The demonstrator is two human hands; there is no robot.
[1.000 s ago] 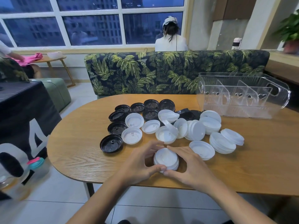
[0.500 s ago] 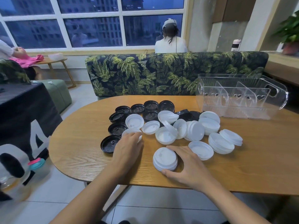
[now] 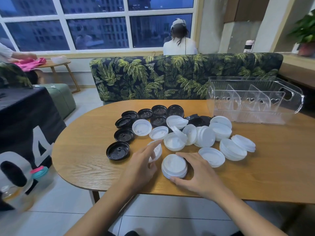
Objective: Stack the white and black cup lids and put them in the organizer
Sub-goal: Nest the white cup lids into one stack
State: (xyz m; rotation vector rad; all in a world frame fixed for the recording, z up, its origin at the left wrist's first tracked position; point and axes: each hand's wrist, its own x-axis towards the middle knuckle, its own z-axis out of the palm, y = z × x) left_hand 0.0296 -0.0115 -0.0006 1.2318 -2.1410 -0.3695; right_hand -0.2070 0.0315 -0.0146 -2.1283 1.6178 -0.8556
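Observation:
A short stack of white lids (image 3: 174, 166) stands near the front edge of the wooden table (image 3: 85, 159). My right hand (image 3: 198, 172) cups it, thumb at the front and fingers at the back. My left hand (image 3: 141, 163) holds a single white lid (image 3: 156, 151) tilted on edge, just left of the stack. Several loose white lids (image 3: 211, 156) and small white stacks (image 3: 232, 149) lie beyond. Several black lids (image 3: 118, 150) lie to the left and at the back. The clear organizer (image 3: 255, 101) with dividers stands at the back right.
A palm-print sofa (image 3: 170, 77) runs behind the table, with a person seated beyond it. A black-draped table (image 3: 25, 116) and a bottle with a teal cap (image 3: 39, 172) are on the left. The tiled floor shows below the table's front edge.
My left hand left the stack, reached to a white lid on the left, picked it up and brought it tilted beside the stack. My right hand stayed at the stack.

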